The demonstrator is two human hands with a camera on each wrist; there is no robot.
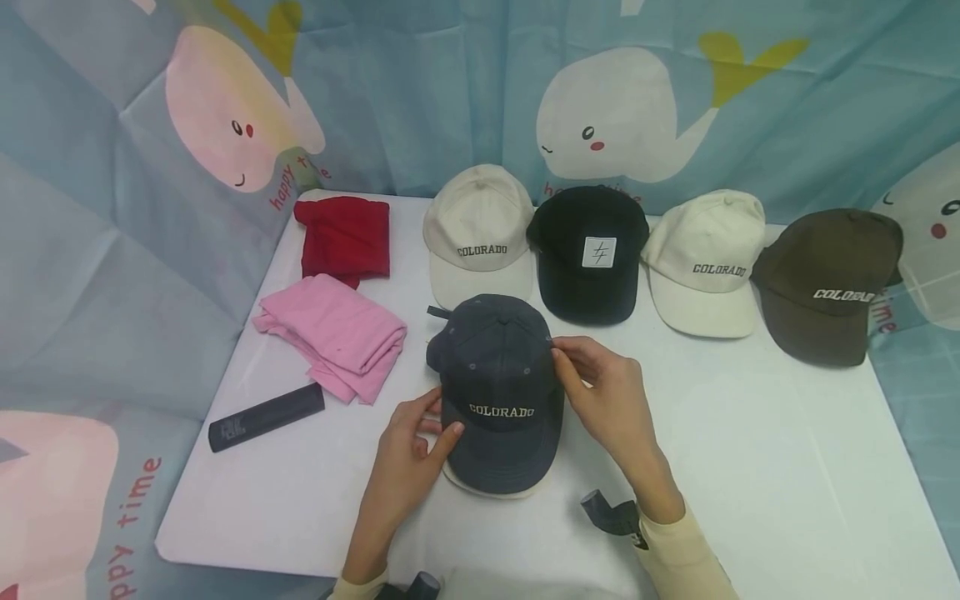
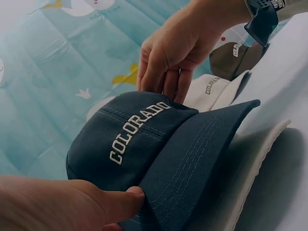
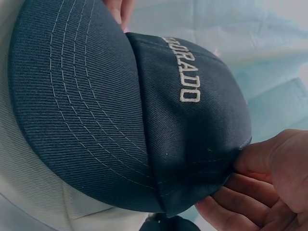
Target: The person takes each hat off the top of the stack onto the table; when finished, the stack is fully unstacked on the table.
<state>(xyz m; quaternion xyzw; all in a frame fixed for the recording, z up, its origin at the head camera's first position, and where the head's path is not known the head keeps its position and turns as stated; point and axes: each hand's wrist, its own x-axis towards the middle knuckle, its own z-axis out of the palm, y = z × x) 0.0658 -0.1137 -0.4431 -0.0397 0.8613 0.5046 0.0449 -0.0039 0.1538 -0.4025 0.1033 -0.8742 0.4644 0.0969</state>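
A navy baseball cap (image 1: 502,450) with COLORADO across its front lies in the middle of the table, brim toward me. Beneath it, a cream brim of another cap (image 3: 33,178) pokes out along the front edge. My left hand (image 1: 405,458) pinches the navy cap where brim and crown meet, its thumb on top in the left wrist view (image 2: 115,204). On the other side my right hand (image 1: 611,400) pinches the lower edge of the crown toward the back, with the thumb outside. The right fingertips are partly hidden by the cap.
Along the back stand a cream cap (image 1: 480,217), a black cap (image 1: 588,283), a second cream cap (image 1: 705,242) and a brown cap (image 1: 821,267). At left lie a folded red cloth (image 1: 348,237), a folded pink cloth (image 1: 337,329) and a dark flat bar-shaped object (image 1: 266,417).
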